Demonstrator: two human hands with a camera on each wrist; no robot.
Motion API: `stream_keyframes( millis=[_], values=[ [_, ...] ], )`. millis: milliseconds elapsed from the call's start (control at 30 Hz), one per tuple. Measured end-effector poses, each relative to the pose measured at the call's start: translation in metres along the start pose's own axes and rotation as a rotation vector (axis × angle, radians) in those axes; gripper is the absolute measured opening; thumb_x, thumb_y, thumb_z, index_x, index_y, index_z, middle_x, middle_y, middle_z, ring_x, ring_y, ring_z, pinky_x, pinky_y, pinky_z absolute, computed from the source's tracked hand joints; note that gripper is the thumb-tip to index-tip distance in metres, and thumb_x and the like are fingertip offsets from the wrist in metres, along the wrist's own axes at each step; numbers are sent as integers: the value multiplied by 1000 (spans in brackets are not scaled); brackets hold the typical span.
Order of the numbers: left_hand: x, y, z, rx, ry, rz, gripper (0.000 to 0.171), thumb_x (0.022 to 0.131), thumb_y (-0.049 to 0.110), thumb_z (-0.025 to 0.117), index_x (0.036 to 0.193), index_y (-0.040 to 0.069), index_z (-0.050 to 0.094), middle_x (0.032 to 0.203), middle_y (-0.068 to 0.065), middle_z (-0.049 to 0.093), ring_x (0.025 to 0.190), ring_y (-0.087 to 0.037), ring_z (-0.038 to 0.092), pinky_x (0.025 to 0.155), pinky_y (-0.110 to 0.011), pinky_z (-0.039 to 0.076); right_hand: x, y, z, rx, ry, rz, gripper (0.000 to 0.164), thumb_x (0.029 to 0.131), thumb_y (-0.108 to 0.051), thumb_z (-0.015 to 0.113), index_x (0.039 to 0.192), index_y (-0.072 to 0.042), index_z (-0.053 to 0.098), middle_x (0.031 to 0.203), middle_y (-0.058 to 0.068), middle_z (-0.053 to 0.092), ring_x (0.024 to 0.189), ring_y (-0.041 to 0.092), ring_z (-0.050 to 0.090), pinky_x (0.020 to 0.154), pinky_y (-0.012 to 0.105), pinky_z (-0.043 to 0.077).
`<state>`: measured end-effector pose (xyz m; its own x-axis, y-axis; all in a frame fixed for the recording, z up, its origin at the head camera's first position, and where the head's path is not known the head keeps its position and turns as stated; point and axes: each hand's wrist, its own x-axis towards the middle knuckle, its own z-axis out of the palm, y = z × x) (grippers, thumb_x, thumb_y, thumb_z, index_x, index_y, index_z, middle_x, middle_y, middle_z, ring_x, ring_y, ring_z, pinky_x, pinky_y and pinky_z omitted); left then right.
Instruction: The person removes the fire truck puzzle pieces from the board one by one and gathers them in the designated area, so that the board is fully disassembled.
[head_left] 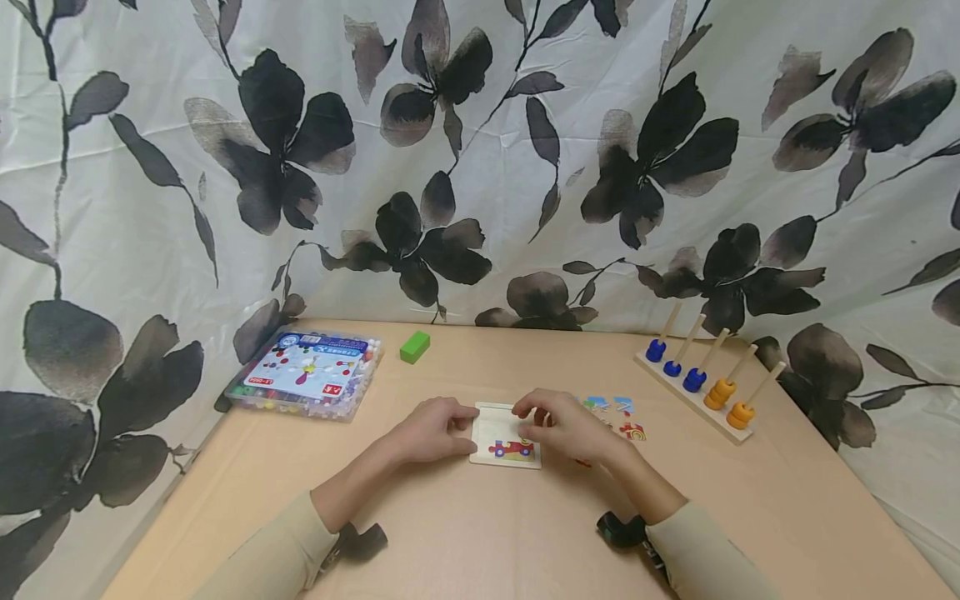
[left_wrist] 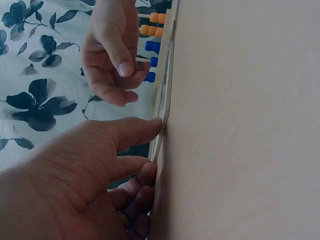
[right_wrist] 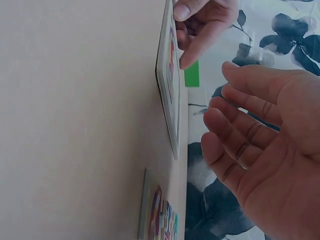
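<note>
A pale puzzle board [head_left: 504,461] lies in the middle of the table, with a red vehicle piece [head_left: 512,450] showing in its lower part. My left hand [head_left: 429,429] holds the board's left edge, thumb and index fingertips right at the rim in the left wrist view. Over the board's right side hovers my right hand [head_left: 564,423], its fingers loosely bent. The right wrist view shows nothing between those fingers. Colourful puzzle pieces [head_left: 632,432] lie just beyond the right hand, which partly hides them.
At the back left sits a clear plastic box of beads [head_left: 303,372], with a green block [head_left: 415,347] to its right. A wooden peg stand [head_left: 693,398] with blue and orange beads stands at the right. The floral cloth [head_left: 480,167] hangs behind the table [head_left: 465,533].
</note>
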<state>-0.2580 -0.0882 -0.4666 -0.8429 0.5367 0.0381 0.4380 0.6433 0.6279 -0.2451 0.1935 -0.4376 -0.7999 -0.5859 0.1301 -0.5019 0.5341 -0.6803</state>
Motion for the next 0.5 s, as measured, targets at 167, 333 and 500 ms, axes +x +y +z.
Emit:
stream_keyframes(
  millis=[167,333,500],
  values=[
    [0,-1,0,7,1,4,56,84,27,85,134,7,70,94,2,63,87,-16,52,81,-34,43,2,-3,4,-25,-26,-16,32,95,-14,76,126,-6,70,116,9,71,93,14,62,82,28,54],
    [0,0,-1,4,3,6,56,84,27,85,134,7,70,95,2,64,87,-15,53,81,-34,44,5,-4,9,-14,-63,0,31,94,-15,77,123,-5,70,113,6,71,93,15,61,82,28,53],
    [0,0,-2,5,3,8,56,84,27,84,134,7,70,94,2,64,86,-15,52,81,-34,43,5,-4,15,4,-84,33,32,94,-15,77,124,-6,70,110,3,70,92,14,61,80,25,51]
  ],
)
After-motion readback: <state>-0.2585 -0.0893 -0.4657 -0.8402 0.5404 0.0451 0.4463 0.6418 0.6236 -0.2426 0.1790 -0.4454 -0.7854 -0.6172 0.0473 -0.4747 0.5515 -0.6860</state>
